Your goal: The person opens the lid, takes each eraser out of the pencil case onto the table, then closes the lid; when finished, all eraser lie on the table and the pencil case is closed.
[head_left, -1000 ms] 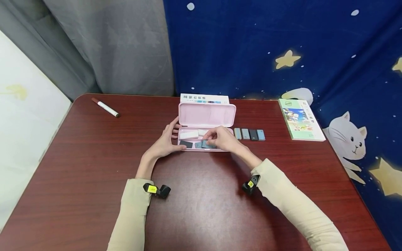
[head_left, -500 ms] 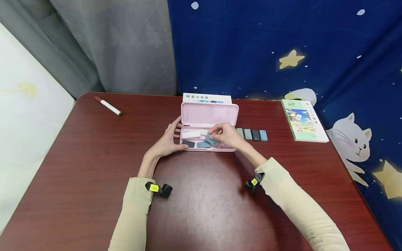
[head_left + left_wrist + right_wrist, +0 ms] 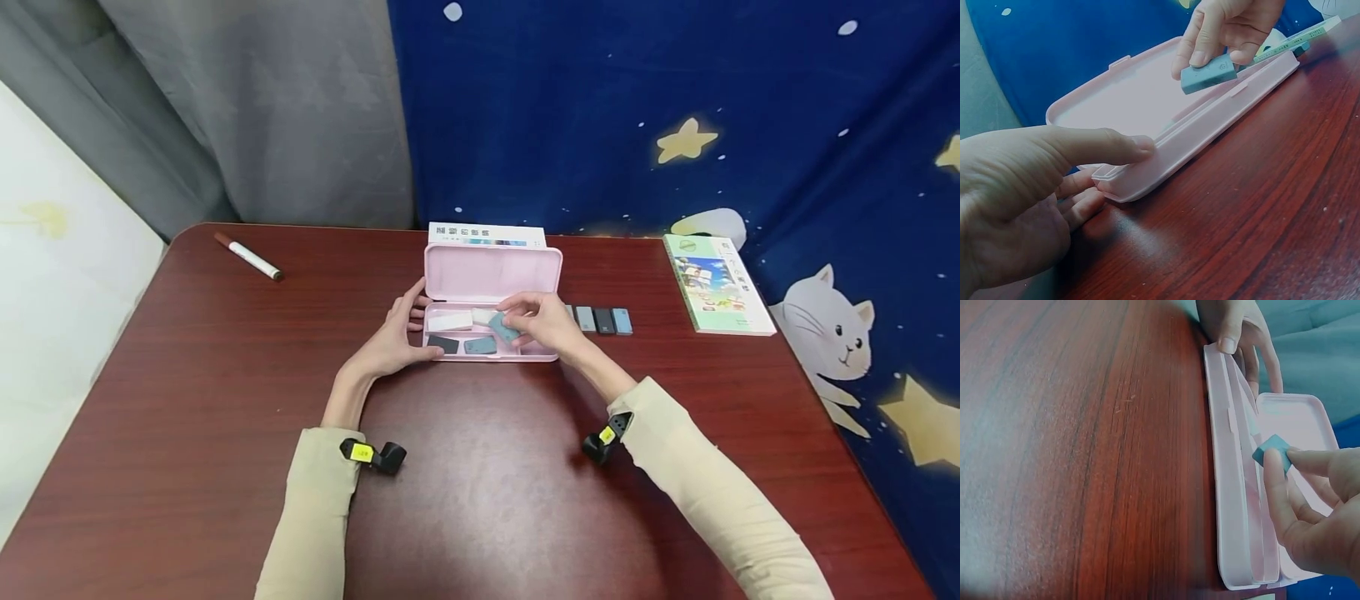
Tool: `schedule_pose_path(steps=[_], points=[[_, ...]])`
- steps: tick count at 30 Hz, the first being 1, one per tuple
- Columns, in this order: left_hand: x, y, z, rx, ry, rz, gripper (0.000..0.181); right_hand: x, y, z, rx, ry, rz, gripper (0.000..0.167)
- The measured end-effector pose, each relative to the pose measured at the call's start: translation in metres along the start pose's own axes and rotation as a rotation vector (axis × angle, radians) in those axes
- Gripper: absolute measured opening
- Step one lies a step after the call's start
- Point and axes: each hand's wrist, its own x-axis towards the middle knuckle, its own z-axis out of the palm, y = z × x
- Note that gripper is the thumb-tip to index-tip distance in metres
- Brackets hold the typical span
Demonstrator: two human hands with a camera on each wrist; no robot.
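Fingers of your right hand [image 3: 550, 324] pinch a teal block [image 3: 503, 327] over the pink pencil case [image 3: 492, 273] your left hand [image 3: 391, 342] grips: apparently a transfer, likely calling for steadiness next.

Viewed from my remote station, the right hand [image 3: 546, 322] masks the upper right of the pink case [image 3: 538, 350] and part of the nearest piece in a row of blocks [image 3: 603, 322]. The open lid [image 3: 493, 272] conceals the lower part of a white printed item [image 3: 487, 235], whose lettering I find too small to read, as is the marking on the pinched blue-green block [image 3: 503, 327]. In my left wrist view, the front wall [image 3: 1197, 134] hides the small pieces [image 3: 480, 345] inside, and the left edge crops the left hand [image 3: 1022, 181]. The head view's lower edge cuts off both sleeves [image 3: 309, 517] and the worktop [image 3: 480, 517].
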Motion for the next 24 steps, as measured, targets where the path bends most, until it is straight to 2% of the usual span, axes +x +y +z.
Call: schedule_pose_path(steps=[6, 11, 19, 24], points=[[0.0003, -0.0007, 0.0004, 0.010, 0.000, -0.003, 0.107, -0.0018, 0.0006, -0.0030, 0.068, -0.029, 0.045, 0.027], [-0.0001, -0.0011, 0.0006, 0.017, 0.001, -0.009, 0.107, -0.0030, 0.0014, -0.0053, 0.075, -0.048, 0.079, 0.029], [-0.0001, 0.0000, 0.0009, 0.016, 0.000, -0.018, 0.107, -0.0022, 0.0029, -0.0085, 0.076, -0.007, 0.127, 0.029], [-0.0004, -0.0004, 0.0011, 0.015, 0.001, -0.017, 0.107, -0.0035, 0.0035, -0.0103, 0.073, 0.009, 0.124, 0.029]])
